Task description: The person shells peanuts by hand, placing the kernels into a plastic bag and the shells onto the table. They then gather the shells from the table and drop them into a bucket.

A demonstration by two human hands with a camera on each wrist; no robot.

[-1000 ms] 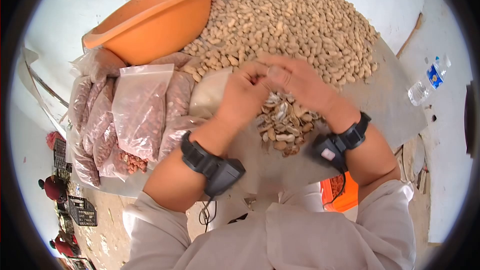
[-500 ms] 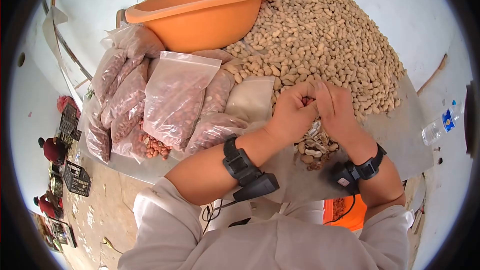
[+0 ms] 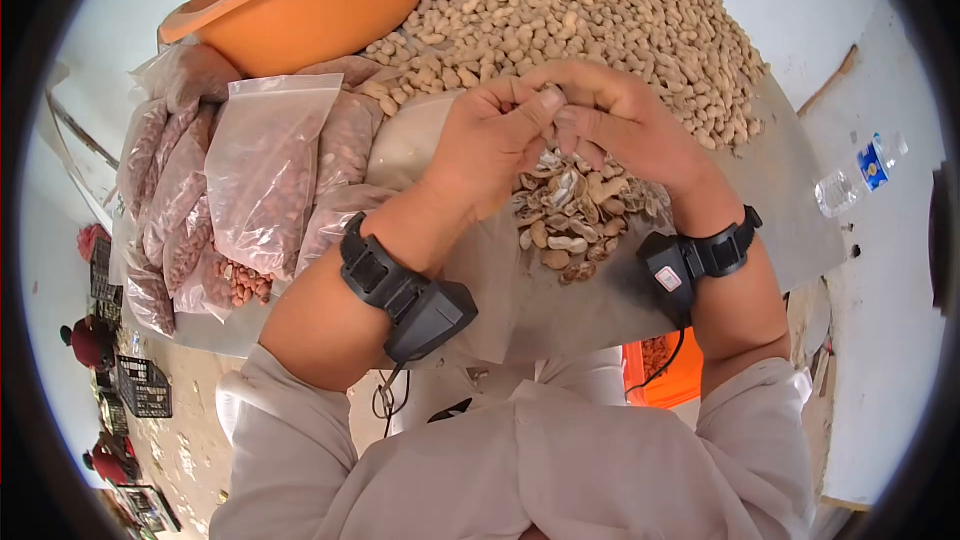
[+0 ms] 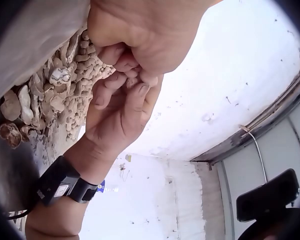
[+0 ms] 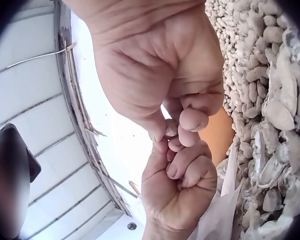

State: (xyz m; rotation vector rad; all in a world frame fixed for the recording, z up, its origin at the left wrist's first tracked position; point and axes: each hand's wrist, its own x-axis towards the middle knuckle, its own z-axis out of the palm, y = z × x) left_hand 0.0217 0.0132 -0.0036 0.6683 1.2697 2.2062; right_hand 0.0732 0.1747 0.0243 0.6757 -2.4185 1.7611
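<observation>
Beneath your grip spreads the grey tabletop (image 3: pixel 785 215), its near edge running between you and your hands. Beyond the grip, and off to its right, rises the big pile of unshelled peanuts (image 3: pixel 590 25). Beyond and to the left stands the orange basin (image 3: pixel 310 15); nearer on that side are the filled bags of shelled peanuts (image 3: pixel 265 175). Just on your side of the grip lies the heap of broken shells (image 3: pixel 575 210), with your right wrist nearer to it than your left.

Your left hand (image 3: pixel 485 145) and right hand (image 3: pixel 625 130) meet at the fingertips, both curled in tight, with hardly any gap. Your right thumb and fingers pinch a peanut (image 5: pixel 171 128); your left fingers close around a reddish kernel (image 5: pixel 169 152) directly beside it. Fingers hide most of the peanut, so you cannot tell its long axis.

The next move probably turns on that closeness: peanut at the right fingertips, kernel within the left curl, shells just nearer you. Room for moving seems widest right of your right hand; leftward, the bags crowd your forearm.
</observation>
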